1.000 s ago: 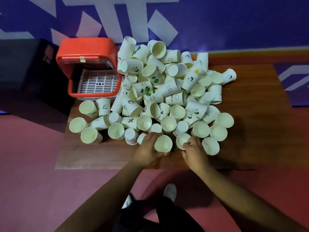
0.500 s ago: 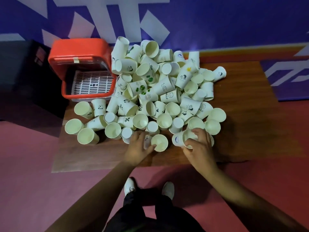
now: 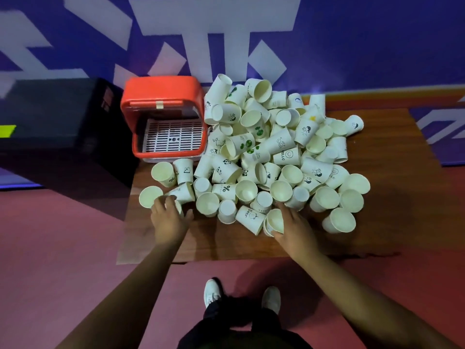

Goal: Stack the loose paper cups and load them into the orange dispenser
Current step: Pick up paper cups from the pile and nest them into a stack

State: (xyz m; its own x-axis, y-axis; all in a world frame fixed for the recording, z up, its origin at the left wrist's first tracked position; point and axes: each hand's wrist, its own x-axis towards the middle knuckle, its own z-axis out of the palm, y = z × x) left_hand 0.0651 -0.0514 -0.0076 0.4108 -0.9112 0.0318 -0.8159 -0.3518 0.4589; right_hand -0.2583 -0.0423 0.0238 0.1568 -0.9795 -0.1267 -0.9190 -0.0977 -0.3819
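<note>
Early stacking: hands gather paper cups (image 3: 261,152) at the desk's (image 3: 392,222) front edge.
Head view: the right hand (image 3: 293,229) curls round a held cup (image 3: 274,221). The left hand (image 3: 169,220) lies over the heap's front-left fringe, grip unclear. The orange dispenser (image 3: 161,96) sits at the back-left corner. The next move probably calls for nesting another cup, mouths aligned.

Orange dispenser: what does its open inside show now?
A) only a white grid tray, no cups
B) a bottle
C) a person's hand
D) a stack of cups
A: inside the orange dispenser only the white grid tray shows; the cups lie outside it.
</note>
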